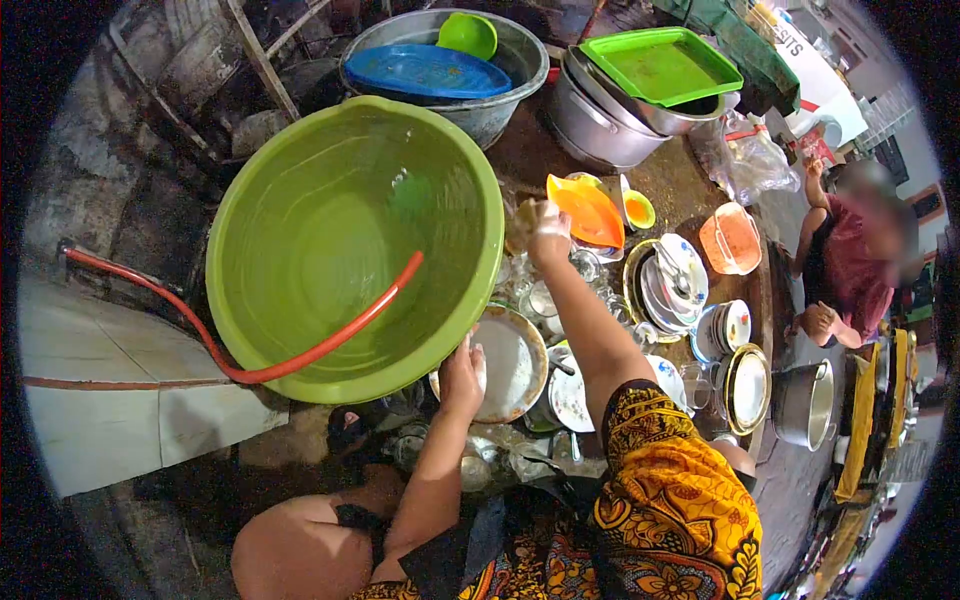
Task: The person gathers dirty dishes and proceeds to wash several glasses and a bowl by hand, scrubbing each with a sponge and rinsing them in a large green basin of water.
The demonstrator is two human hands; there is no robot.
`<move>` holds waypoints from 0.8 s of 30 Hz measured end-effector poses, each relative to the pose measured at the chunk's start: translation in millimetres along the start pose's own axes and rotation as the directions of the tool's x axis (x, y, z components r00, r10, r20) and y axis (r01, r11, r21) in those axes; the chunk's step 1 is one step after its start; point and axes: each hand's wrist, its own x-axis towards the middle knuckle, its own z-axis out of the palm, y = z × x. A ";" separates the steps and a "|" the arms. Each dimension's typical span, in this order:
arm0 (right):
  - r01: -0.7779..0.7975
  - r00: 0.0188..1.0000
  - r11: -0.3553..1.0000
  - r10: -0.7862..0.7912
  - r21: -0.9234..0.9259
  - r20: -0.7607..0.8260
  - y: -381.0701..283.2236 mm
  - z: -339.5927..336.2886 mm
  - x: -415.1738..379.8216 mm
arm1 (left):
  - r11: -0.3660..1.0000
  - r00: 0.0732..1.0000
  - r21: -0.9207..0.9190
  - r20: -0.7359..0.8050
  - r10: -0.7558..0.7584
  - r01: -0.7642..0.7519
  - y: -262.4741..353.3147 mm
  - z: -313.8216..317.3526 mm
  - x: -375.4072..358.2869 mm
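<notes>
A large green basin (350, 180) stands tilted, its wet inside facing me. My left hand (463, 382) is closed at its lower right rim, with suds on the fingers. My right hand (546, 232) reaches to the right side of the basin, closed around a pale, foamy wad that I cannot make out well. A red hose (330, 345) hangs across the basin, its free end in front of the inside. Below the right forearm lie glasses (540, 298) and a large round white plate (505, 365) with a patterned rim.
Behind are a grey tub (495, 105) with a blue tray (430, 72) and metal pots (600, 130) under a green tray (660, 65). Orange dishes (590, 212), stacked plates (668, 290) and an orange basket (730, 240) stand right. Another person (850, 250) sits beyond. A tiled ledge (130, 410) is left.
</notes>
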 end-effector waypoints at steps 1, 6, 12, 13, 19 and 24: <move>0.302 0.948 0.921 -0.318 -0.248 -0.025 20.5 29.3 1.2 | 0.998 0.999 0.058 -0.017 0.040 -0.039 -12.0 5.8 -0.9; 0.421 0.902 0.863 -0.366 -0.279 0.230 21.0 44.4 1.8 | 0.990 0.999 0.132 0.008 0.051 -0.051 -8.7 2.3 2.1; 0.528 0.723 0.846 -0.403 -0.072 0.561 50.0 90.8 29.1 | 0.997 0.997 -0.039 -0.032 0.065 -0.066 -18.0 12.7 3.9; 0.401 0.795 0.899 -0.248 -0.174 0.554 55.9 106.9 28.9 | 0.996 1.000 -0.092 0.006 0.011 -0.010 -12.9 9.1 5.2; 0.011 0.817 0.988 0.079 -0.152 0.571 24.4 39.4 31.2 | 0.999 0.999 -0.007 0.019 -0.051 0.051 -24.0 12.7 4.5; -0.010 0.808 0.988 0.100 -0.156 0.580 53.5 55.3 47.2 | 0.990 0.999 -0.130 0.012 -0.052 0.053 -17.0 15.3 1.4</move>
